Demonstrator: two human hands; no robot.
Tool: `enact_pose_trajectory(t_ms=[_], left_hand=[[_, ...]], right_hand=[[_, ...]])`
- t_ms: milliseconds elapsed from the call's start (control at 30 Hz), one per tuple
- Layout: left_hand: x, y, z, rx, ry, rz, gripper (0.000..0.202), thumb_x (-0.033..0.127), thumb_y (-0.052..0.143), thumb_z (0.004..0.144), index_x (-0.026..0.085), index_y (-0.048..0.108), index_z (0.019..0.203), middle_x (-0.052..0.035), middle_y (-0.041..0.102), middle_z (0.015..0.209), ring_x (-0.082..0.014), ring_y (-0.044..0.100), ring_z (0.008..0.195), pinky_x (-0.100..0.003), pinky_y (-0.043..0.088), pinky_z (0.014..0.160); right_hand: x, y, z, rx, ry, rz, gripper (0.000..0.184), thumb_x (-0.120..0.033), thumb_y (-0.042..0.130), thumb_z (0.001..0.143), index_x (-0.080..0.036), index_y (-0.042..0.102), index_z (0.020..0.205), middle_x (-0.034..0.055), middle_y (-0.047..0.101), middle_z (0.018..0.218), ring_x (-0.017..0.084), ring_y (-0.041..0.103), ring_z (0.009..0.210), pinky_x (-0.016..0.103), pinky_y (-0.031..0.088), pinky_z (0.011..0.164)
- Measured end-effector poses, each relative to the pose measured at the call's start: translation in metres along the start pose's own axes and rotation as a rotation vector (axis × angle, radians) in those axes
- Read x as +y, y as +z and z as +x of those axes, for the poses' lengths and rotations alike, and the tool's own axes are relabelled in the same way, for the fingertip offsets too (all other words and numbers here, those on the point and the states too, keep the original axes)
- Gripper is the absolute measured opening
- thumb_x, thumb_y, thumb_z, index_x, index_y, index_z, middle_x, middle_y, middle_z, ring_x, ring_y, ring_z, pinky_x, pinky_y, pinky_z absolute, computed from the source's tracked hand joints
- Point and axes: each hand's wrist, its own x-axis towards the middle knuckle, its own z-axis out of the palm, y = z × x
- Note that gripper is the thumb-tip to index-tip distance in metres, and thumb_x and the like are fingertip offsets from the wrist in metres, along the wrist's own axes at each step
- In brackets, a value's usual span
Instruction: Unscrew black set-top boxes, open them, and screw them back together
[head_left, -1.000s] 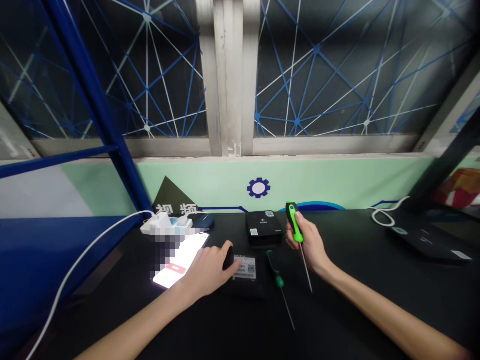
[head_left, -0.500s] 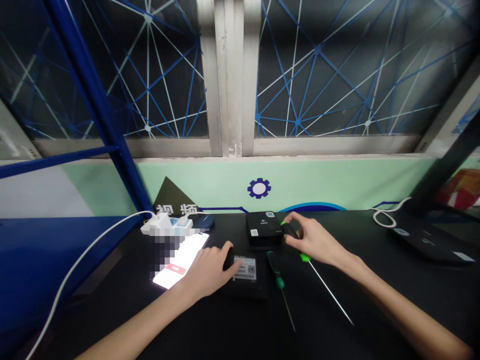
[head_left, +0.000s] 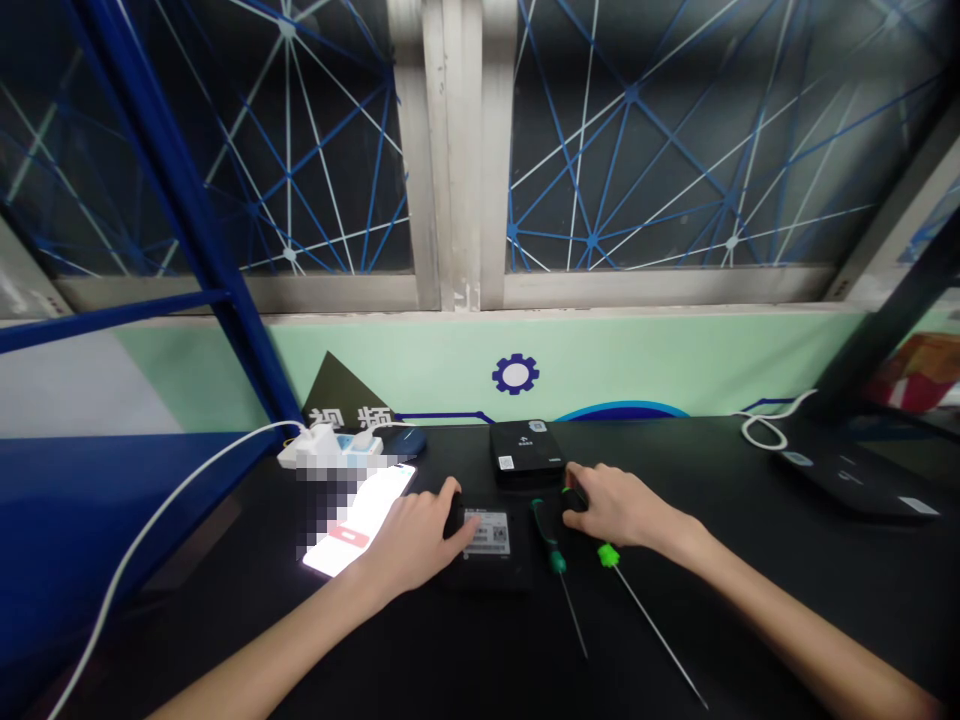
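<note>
My left hand [head_left: 421,536] grips the left side of a black box [head_left: 491,575] lying on the table, its thumb resting near the white label [head_left: 487,534]. My right hand [head_left: 616,504] is closed round the black handle of a screwdriver with a bright green collar [head_left: 608,556]; its long shaft [head_left: 660,632] points toward me and to the right. That handle is low, at or close to the tabletop. Between the two hands lies a second, dark green screwdriver [head_left: 551,538]. A black boxed device [head_left: 526,448] sits just beyond both tools.
A lit phone [head_left: 371,515] lies left of my left hand. Behind it are a white power strip [head_left: 330,450] with plugs and a dark blue object [head_left: 409,441]. At right, a flat black device [head_left: 855,485] rests near a white cable [head_left: 765,435]. A window wall bounds the back.
My right hand has lowered the screwdriver toward the table, bringing it slightly nearer to me, and the shaft tip has come forward. My left hand keeps its hold on the black box.
</note>
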Motion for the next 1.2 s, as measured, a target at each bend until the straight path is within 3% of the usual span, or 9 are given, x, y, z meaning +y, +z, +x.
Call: enact_pose_trajectory(t_ms=[200, 400, 500, 567, 633, 733, 867, 1033, 1200], left_hand=[[-0.001, 0.001, 0.0, 0.011, -0.002, 0.006, 0.056, 0.062, 0.028, 0.098, 0.017, 0.05, 0.123, -0.0048, 0.064, 0.072, -0.0252, 0.063, 0.065, -0.031, 0.037, 0.055], [-0.002, 0.002, 0.0, 0.013, 0.004, 0.002, 0.056, 0.062, 0.028, 0.098, 0.017, 0.05, 0.123, -0.0046, 0.064, 0.071, -0.0251, 0.063, 0.063, -0.03, 0.036, 0.053], [-0.002, 0.002, 0.0, 0.004, 0.002, 0.016, 0.058, 0.062, 0.027, 0.098, 0.016, 0.05, 0.125, -0.006, 0.065, 0.072, -0.0258, 0.064, 0.064, -0.031, 0.036, 0.053], [-0.002, 0.002, 0.0, 0.01, 0.006, 0.034, 0.058, 0.062, 0.027, 0.098, 0.016, 0.05, 0.125, -0.0068, 0.066, 0.073, -0.0265, 0.064, 0.065, -0.031, 0.037, 0.054], [-0.002, 0.002, 0.001, 0.021, 0.008, 0.04, 0.056, 0.06, 0.026, 0.099, 0.016, 0.05, 0.124, -0.0069, 0.066, 0.074, -0.0268, 0.065, 0.066, -0.031, 0.038, 0.055], [-0.001, 0.002, 0.001, 0.031, 0.011, 0.02, 0.048, 0.053, 0.023, 0.103, 0.018, 0.051, 0.12, -0.0065, 0.067, 0.075, -0.0261, 0.066, 0.067, -0.03, 0.038, 0.057], [-0.001, 0.002, 0.001, 0.036, 0.028, 0.029, 0.042, 0.043, 0.02, 0.105, 0.019, 0.052, 0.116, -0.0054, 0.066, 0.073, -0.0244, 0.064, 0.064, -0.028, 0.035, 0.055], [-0.001, -0.001, 0.001, 0.027, 0.037, 0.048, 0.04, 0.04, 0.02, 0.105, 0.019, 0.054, 0.113, -0.0053, 0.065, 0.071, -0.0235, 0.063, 0.061, -0.028, 0.035, 0.054], [-0.004, -0.002, 0.001, 0.032, 0.07, 0.062, 0.042, 0.033, 0.016, 0.105, 0.018, 0.054, 0.118, -0.0056, 0.063, 0.067, -0.0246, 0.063, 0.06, -0.03, 0.038, 0.056]], right_hand=[[0.0, 0.005, 0.002, 0.047, 0.011, -0.04, 0.027, -0.04, 0.059, 0.081, -0.02, 0.066, 0.097, 0.0114, 0.071, 0.084, 0.032, 0.068, 0.081, 0.033, 0.035, 0.059], [-0.001, 0.001, 0.003, 0.173, -0.021, -0.045, 0.029, -0.046, 0.055, 0.088, -0.021, 0.068, 0.089, 0.0077, 0.068, 0.073, 0.025, 0.065, 0.067, 0.03, 0.032, 0.055], [-0.009, -0.003, 0.0, 0.229, -0.158, 0.047, 0.024, -0.041, 0.052, 0.093, -0.022, 0.067, 0.093, 0.0034, 0.066, 0.073, 0.02, 0.063, 0.065, 0.029, 0.035, 0.057], [-0.017, -0.004, -0.004, 0.254, -0.296, 0.115, 0.023, -0.041, 0.054, 0.093, -0.022, 0.066, 0.099, 0.0038, 0.067, 0.086, 0.02, 0.065, 0.076, 0.03, 0.042, 0.063], [-0.024, -0.003, -0.007, 0.257, -0.401, 0.134, 0.033, -0.048, 0.059, 0.089, -0.022, 0.066, 0.107, 0.0061, 0.067, 0.099, 0.023, 0.064, 0.089, 0.032, 0.046, 0.071], [-0.031, 0.001, -0.011, 0.224, -0.497, 0.13, 0.066, -0.066, 0.065, 0.078, -0.02, 0.062, 0.125, 0.0102, 0.065, 0.112, 0.028, 0.06, 0.1, 0.039, 0.049, 0.082], [-0.037, 0.009, -0.011, 0.186, -0.569, 0.123, 0.099, -0.08, 0.066, 0.067, -0.014, 0.053, 0.139, 0.0165, 0.059, 0.13, 0.036, 0.052, 0.113, 0.052, 0.039, 0.102], [-0.04, 0.01, -0.011, 0.091, -0.562, 0.219, 0.1, -0.078, 0.07, 0.064, -0.016, 0.051, 0.141, 0.0149, 0.062, 0.127, 0.033, 0.052, 0.108, 0.053, 0.039, 0.1], [-0.039, 0.013, -0.01, 0.101, -0.548, 0.327, 0.094, -0.071, 0.08, 0.056, -0.021, 0.055, 0.132, 0.0115, 0.061, 0.122, 0.032, 0.051, 0.112, 0.051, 0.038, 0.103]])
